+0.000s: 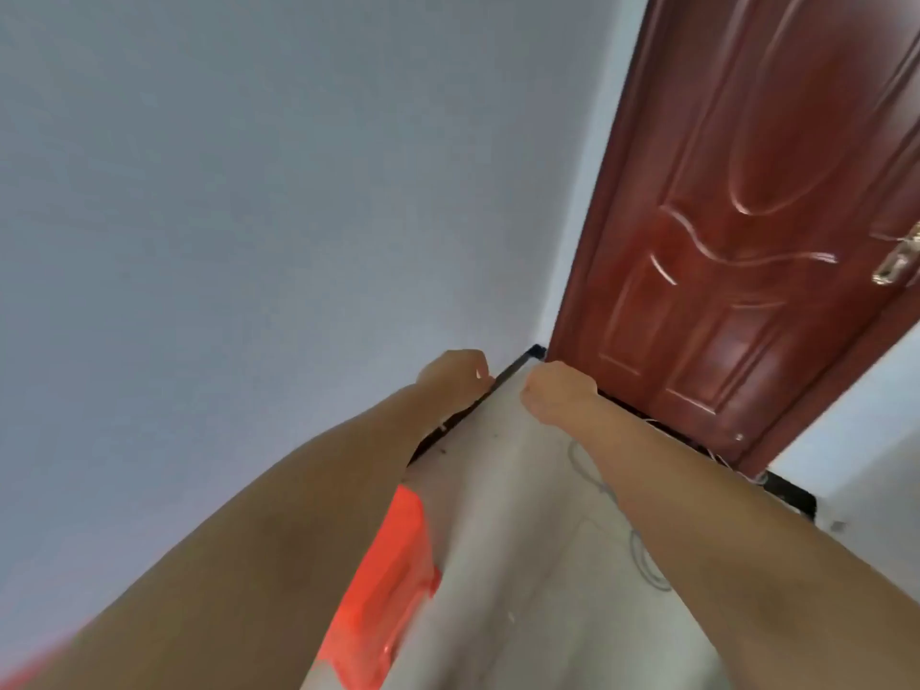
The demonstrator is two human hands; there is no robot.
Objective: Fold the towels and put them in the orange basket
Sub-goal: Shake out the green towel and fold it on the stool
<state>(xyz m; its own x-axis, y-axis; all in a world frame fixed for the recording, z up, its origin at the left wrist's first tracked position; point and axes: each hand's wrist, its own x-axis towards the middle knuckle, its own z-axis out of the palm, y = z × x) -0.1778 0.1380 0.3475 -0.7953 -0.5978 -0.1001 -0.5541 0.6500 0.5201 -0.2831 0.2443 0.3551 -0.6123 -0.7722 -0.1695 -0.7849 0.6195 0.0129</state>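
Observation:
A pale grey-beige towel (517, 515) with a faint grey stitched pattern hangs stretched out in front of me. My left hand (453, 376) grips its upper left edge with curled fingers. My right hand (557, 395) is a fist on the upper right edge, close beside the left. Both forearms reach forward from the bottom of the view. The orange basket (393, 565) shows low between my left forearm and the towel, and most of it is hidden by them.
A blue-grey wall (249, 191) fills the left and centre. A red-brown panelled door (737, 216) with a brass handle (896, 263) stands at right. A black edge (791, 495) runs behind the towel along the wall and door.

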